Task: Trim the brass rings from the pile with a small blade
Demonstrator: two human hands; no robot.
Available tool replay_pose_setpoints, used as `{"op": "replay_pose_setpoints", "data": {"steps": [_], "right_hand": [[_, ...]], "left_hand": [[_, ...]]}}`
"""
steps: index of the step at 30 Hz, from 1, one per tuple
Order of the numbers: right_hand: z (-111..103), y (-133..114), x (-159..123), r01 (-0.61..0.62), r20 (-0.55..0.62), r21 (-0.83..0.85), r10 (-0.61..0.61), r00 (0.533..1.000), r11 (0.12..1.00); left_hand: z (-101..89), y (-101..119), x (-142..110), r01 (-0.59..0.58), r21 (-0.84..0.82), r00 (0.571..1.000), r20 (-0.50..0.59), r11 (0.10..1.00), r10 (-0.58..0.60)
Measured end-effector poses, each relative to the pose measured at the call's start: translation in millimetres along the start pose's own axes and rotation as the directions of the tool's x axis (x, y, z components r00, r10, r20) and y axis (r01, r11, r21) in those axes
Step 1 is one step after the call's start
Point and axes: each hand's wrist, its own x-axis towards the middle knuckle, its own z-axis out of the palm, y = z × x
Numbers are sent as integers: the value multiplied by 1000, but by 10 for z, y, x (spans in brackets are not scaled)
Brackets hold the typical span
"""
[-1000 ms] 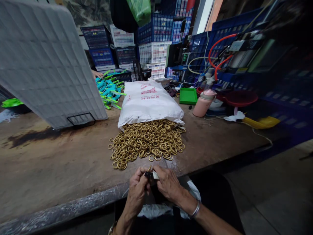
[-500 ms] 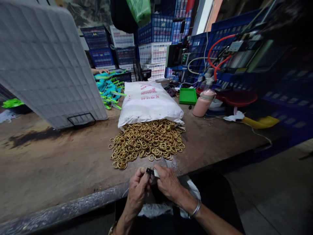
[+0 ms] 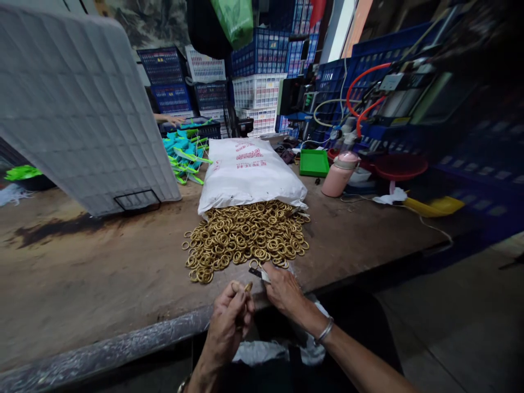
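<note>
My left hand (image 3: 230, 317) is closed in a pinch on a gold-coloured ring (image 3: 248, 286), which stands up from the fingertips. In my right hand (image 3: 286, 293) is a small knife (image 3: 256, 272) with a dark blade and a whitish grip, the blade pointing left. The blade sits a little above and to the right of the held ring, apart from it. Just beyond both hands spreads a heap of gold-coloured rings (image 3: 245, 232), by the mouth of a white printed sack (image 3: 251, 172) lying on the table.
A tall pale padded panel (image 3: 85, 109) stands on the wooden table (image 3: 123, 284) at left. Turquoise and green pieces (image 3: 184, 153) lie behind it, near another person's hand (image 3: 174, 119). To the right are a green tray (image 3: 314, 162), a pink bottle (image 3: 339, 174) and a red dish (image 3: 401, 166).
My right hand has moved the knife up and away from my left hand, towards the heap. The ring in my left fingers now shows. The other person's hand has shifted slightly.
</note>
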Motion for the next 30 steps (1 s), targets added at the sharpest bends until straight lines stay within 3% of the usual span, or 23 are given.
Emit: {"op": "replay_pose_setpoints", "data": {"steps": [5, 15, 24, 30], "right_hand": [[109, -94, 114, 20, -89, -25, -22, 996, 999], [149, -139, 259, -54, -6, -145, 53, 999, 988], [180, -28, 134, 106, 35, -61, -104, 994, 993], [73, -99, 177, 11, -2, -43, -11, 1000, 999]], "left_hand": [[-67, 5, 31, 3, -108, 999, -50, 994, -8], [-136, -8, 65, 28, -193, 998, -52, 981, -39], [-193, -8, 109, 69, -336, 988, -105, 939, -111], [-168, -3, 104, 46, -285, 990, -112, 957, -81]]}}
